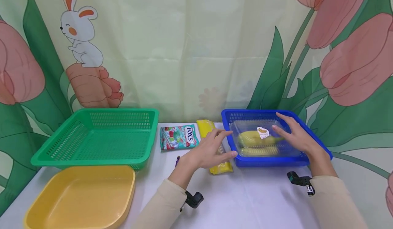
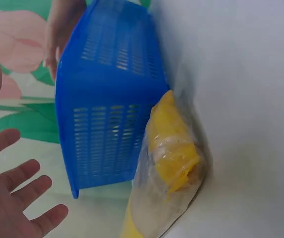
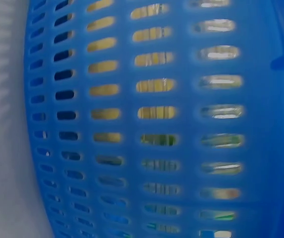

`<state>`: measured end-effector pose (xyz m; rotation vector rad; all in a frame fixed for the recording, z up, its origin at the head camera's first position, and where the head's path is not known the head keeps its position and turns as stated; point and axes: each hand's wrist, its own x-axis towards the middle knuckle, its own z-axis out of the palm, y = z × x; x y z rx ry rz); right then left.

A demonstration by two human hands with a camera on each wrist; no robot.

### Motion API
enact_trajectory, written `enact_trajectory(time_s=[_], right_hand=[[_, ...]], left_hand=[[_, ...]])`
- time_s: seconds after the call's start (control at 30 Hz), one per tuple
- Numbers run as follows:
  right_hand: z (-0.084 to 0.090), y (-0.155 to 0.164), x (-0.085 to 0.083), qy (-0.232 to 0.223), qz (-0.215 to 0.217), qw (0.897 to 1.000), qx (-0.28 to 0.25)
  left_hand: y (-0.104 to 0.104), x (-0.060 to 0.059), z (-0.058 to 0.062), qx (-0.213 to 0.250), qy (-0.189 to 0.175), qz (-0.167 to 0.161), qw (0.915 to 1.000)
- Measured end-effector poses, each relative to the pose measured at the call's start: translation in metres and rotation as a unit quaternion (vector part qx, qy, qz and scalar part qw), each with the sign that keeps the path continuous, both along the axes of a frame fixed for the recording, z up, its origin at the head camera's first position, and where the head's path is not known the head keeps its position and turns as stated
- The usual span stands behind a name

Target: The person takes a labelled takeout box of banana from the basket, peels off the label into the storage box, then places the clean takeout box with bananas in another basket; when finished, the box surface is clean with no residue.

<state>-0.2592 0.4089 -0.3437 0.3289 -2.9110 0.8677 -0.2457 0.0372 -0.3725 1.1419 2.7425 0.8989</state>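
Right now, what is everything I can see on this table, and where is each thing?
Green basket: one, green, back left of the table.
Yellow tray: one, yellow, front left.
Candy bag: one, teal and red, centre, beside the green basket.
Yellow packet: one, yellow, partly under the left hand, against the blue basket.
Blue basket: one, blue, right of centre.
Clear box of bananas: one, clear with yellow fruit, inside the blue basket.
Table: one, white.
Left hand: fingers spread, at the blue basket's left rim.
Right hand: open, over the clear box.
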Motion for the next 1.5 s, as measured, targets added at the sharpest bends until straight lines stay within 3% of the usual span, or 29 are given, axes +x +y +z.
enact_trajectory(time_s=[0.23,0.67,0.9,1.23,1.5], right_hand=[[0.0,0.009,-0.009,-0.006,0.0,1.0,0.008],[-0.02,0.019,-0.008,-0.044,-0.028,0.999,0.001],[-0.024,0.021,-0.009,-0.056,-0.036,0.998,-0.002],[-0.022,0.024,-0.007,-0.122,-0.037,0.992,-0.005],[-0.018,0.025,-0.006,-0.171,-0.043,0.984,-0.026]], left_hand=[[0.01,-0.001,-0.001,0.002,-0.011,-0.002,0.9999],[0.021,0.001,-0.012,-0.025,-0.02,-0.002,0.9995],[0.022,0.0,-0.015,-0.015,-0.039,0.011,0.999],[0.02,-0.005,-0.021,-0.004,-0.017,-0.004,0.9998],[0.019,-0.006,-0.02,-0.01,-0.011,0.005,0.9999]])
